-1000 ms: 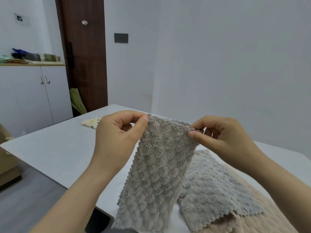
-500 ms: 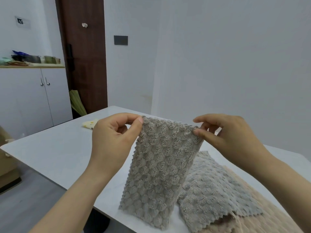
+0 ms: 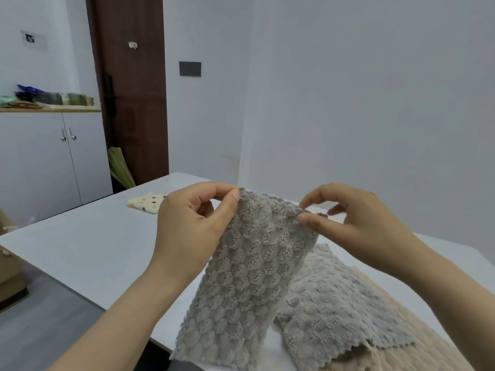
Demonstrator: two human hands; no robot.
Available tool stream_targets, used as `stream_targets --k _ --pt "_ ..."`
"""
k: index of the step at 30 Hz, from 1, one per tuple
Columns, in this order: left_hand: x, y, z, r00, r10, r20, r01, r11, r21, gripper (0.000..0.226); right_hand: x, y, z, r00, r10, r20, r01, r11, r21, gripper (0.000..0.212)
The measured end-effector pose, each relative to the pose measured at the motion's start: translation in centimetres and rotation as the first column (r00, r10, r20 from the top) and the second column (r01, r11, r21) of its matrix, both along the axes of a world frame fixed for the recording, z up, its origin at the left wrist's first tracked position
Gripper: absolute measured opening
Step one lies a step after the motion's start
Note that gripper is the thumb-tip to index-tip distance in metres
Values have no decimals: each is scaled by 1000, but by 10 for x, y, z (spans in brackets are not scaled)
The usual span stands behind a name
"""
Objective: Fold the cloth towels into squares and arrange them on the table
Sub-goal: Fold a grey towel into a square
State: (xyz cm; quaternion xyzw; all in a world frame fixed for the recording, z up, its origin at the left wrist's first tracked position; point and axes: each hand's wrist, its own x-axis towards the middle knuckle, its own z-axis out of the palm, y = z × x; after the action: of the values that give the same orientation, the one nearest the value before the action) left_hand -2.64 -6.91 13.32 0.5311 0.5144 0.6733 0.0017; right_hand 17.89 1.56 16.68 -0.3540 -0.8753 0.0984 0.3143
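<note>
Now I hold the grey-brown towel (image 3: pixel 249 285) up by its top edge, my left hand (image 3: pixel 192 226) pinching one upper corner between thumb and forefinger. My right hand (image 3: pixel 359 226) has its thumb on the other corner, fingers curled behind, forefinger lifted just above the edge. The towel hangs lengthwise, long axis running down and slightly towards my left, and its lower end reaches the near edge of the tabletop (image 3: pixel 93 250) below my hands.

Half a second ago the top edge ran taut. My hands have since drawn a little closer, and the edge sags and bunches between them.

Under my right forearm a grey towel (image 3: pixel 334 303) lies spread over a beige towel (image 3: pixel 401 330). Beyond my left hand a spotted yellow cloth (image 3: pixel 147 203) lies flat on the pale grey tabletop. Further off on that side stand a white cabinet (image 3: pixel 48 162) and a dark brown door (image 3: pixel 134 89). A plain white wall (image 3: pixel 361 103) rises beyond my right hand.
</note>
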Motion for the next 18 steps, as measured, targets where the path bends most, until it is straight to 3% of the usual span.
stream_targets --k 3,8,10,13,18 --pt "4 0 1 999 -27 -39 26 1000 -6 14 -11 -9 1 993 105 -51 -105 994 -12 31" --pt "10 -2 5 995 -56 -82 55 998 -7 16 -30 -10 1 976 195 -100 -195 981 10 40" --pt "9 -2 5 994 -58 -97 57 998 -12 17 -35 -7 1 971 216 -100 -218 976 -12 33" --pt "6 -3 4 993 -53 -103 51 998 -26 15 -37 -7 3 952 256 -165 -272 959 -82 7" --pt "6 -9 -5 991 -134 -20 128 974 -189 14 -33 -6 0 937 245 -247 -261 965 -35 10"
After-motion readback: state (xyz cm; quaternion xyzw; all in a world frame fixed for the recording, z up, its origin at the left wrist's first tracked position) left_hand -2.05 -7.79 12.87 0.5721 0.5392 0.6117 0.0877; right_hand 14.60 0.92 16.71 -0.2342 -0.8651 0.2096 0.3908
